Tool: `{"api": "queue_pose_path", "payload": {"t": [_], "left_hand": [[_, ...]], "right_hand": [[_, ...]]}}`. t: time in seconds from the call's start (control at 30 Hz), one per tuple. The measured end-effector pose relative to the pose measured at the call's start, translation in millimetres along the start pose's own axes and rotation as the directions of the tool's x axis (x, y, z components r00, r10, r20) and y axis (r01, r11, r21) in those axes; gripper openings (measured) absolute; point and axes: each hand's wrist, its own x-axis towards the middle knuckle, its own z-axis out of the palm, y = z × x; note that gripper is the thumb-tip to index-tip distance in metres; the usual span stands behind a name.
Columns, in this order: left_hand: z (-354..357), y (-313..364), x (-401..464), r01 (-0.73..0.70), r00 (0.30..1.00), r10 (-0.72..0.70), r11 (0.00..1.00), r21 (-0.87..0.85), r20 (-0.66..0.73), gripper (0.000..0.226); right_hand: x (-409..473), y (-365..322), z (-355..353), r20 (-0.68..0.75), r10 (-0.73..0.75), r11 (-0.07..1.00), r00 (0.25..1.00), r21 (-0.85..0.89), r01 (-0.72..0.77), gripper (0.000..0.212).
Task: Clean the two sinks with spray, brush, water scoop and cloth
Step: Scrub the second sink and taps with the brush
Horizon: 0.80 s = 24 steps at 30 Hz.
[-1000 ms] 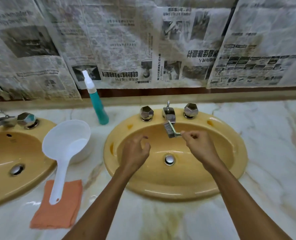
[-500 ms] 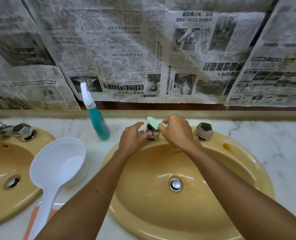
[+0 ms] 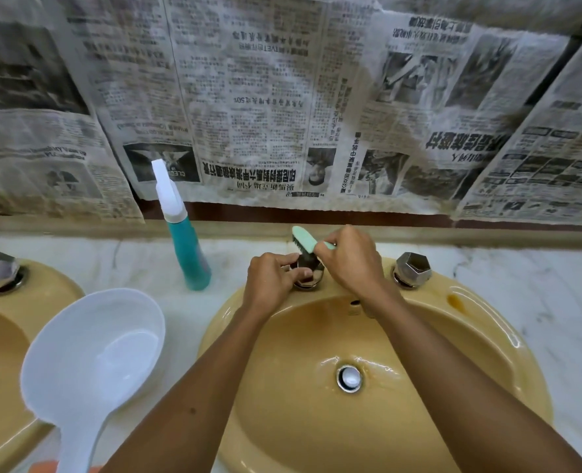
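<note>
The spout of the right sink [image 3: 507,339] is hidden under the right hand [image 3: 352,264], and the left sink [image 3: 44,302] is cut off at the frame edge. Only an orange sliver of the cloth [image 3: 44,467] shows beside the scoop handle. The right hand pinches the handle of the brush [image 3: 303,238], a pale green one with dark bristles, whose head sticks out past the knuckles and rests bristles-down on the left tap knob [image 3: 308,268] of the right sink. The left hand [image 3: 271,279] curls its fingers round that same knob. The white water scoop [image 3: 91,356] lies left of the right sink; the teal spray bottle [image 3: 183,240] stands upright behind it.
</note>
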Motion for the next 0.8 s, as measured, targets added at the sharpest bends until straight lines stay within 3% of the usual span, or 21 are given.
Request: {"api": "queue_pose_path", "payload": {"t": [0.13, 0.33, 0.5, 0.67, 0.8], "left_hand": [[2.6, -6.2, -0.9, 0.0, 1.0, -0.001, 0.998, -0.064, -0.008, 0.049], [1.8, -8.6, 4.7, 0.023, 0.999, -0.02, 0.993, -0.112, 0.029, 0.05], [0.5, -8.9, 2.5, 0.003, 1.0, 0.0, 0.994, -0.106, 0.029, 0.05], [-0.5, -11.4, 5.7, 0.008, 0.998, -0.001, 0.994, -0.107, 0.066, 0.046], [-4.5, -10.7, 5.0, -0.008, 0.997, 0.017, 0.992, -0.128, 0.074, 0.048]], "right_hand": [[-41.2, 27.4, -8.2, -0.026, 0.011, 0.999, 1.0, 0.031, -0.01, 0.023], [-2.9, -7.1, 5.8, -0.036, 0.03, 1.0, 0.999, 0.006, -0.03, 0.022], [-48.6, 17.0, -5.4, -0.04, 0.029, 0.999, 0.999, 0.037, -0.028, 0.025], [-0.8, -20.7, 8.6, -0.009, 0.054, 0.998, 0.998, -0.01, -0.054, 0.021], [-35.2, 3.1, 7.5, -0.064, 0.065, 0.998, 0.996, 0.007, -0.064, 0.028]]}}
